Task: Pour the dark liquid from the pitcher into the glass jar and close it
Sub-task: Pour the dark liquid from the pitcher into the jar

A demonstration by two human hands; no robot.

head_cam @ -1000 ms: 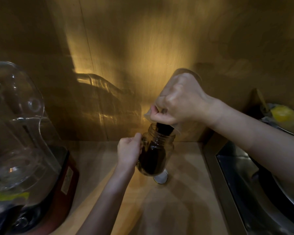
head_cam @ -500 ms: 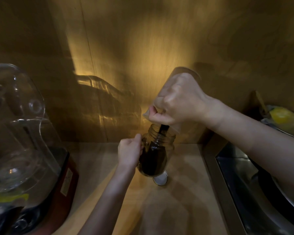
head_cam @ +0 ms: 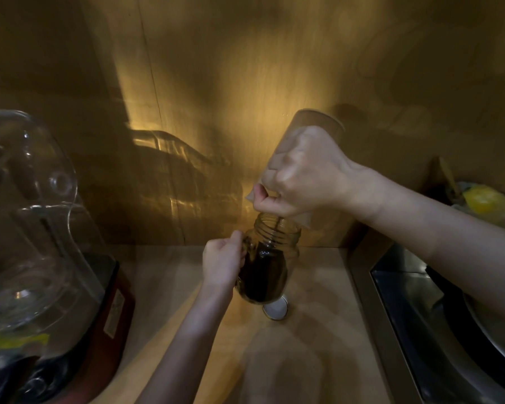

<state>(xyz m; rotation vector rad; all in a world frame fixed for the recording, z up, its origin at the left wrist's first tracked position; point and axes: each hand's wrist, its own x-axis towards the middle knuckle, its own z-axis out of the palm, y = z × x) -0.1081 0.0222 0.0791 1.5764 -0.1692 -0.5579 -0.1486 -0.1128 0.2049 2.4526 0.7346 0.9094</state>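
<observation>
A clear glass jar stands on the wooden counter, dark liquid filling most of its body; its threaded mouth is uncovered. My left hand grips the jar's left side. My right hand holds a translucent pitcher tipped steeply, bottom up, its spout just over the jar mouth. Only a thin dark trickle falls into the jar. The pitcher looks almost drained. A round metal lid lies flat on the counter right behind the jar's base, toward me.
A blender with a clear cover and red base fills the left side. A steel sink with a dark pan lies at the right, a yellow object behind it. A wooden wall backs the counter.
The stream from the pitcher has thinned from a thick dark flow to a trickle, and the pitcher is tipped up slightly more. My left hand stays on the jar.
</observation>
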